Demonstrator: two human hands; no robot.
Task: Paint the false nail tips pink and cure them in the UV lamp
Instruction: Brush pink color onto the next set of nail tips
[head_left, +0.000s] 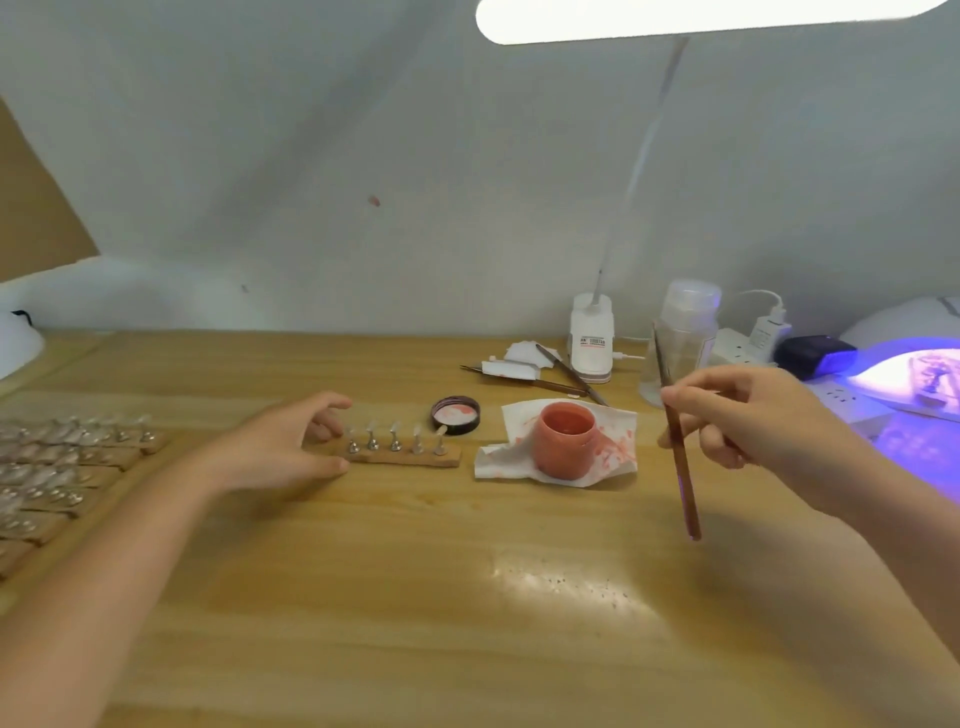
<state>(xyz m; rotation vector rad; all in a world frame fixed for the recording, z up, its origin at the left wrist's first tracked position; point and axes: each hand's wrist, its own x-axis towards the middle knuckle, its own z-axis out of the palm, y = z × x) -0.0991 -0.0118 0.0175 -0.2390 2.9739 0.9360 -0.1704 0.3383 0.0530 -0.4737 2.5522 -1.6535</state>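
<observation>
My left hand (280, 447), fingers spread and holding nothing, reaches the strip (402, 457) of unpainted tips (395, 428) left of the pot (565, 440), so I'd pin it flat (lamp (909, 364) glows far right) while my right hand (737, 415) pinches the brush (678, 447).

Two bare forearms are seen, no sleeves reaching into view. Both hands, left (283, 447) and right (737, 415), are ungloved; no rings, watch or bracelet are seen. Fingernails are blurred, so polish cannot be judged.
</observation>
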